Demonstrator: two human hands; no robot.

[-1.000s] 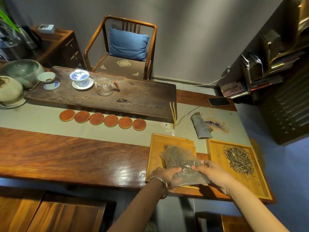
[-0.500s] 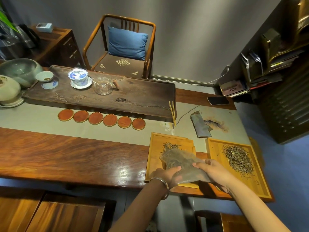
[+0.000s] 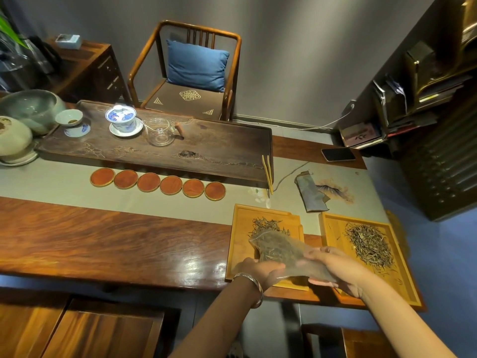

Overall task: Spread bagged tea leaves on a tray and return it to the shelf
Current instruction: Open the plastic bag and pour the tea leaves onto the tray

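A clear plastic bag of tea leaves (image 3: pixel 281 248) is tipped, mouth away from me, over a light wooden tray (image 3: pixel 241 236) at the table's near edge. My left hand (image 3: pixel 260 272), with a silver bangle at the wrist, grips the bag's near left corner. My right hand (image 3: pixel 335 267) holds its near right side. A small pile of loose tea leaves (image 3: pixel 265 224) lies on the tray just beyond the bag's mouth. To the right, a second wooden tray (image 3: pixel 333 228) carries a wider spread of tea leaves (image 3: pixel 369 244).
A dark tea board (image 3: pixel 211 148) with a gaiwan (image 3: pixel 120 117) and a glass pitcher (image 3: pixel 160 131) stands across the table. Several round coasters (image 3: pixel 158 183) lie in a row before it. A folded cloth (image 3: pixel 311 193), phone (image 3: pixel 338 154), chair (image 3: pixel 191 73) and shelf (image 3: pixel 438 104) are beyond.
The bag has been tipped lower and drawn toward me. Tea leaves have spilled from its mouth onto the left tray, and the pile has grown.
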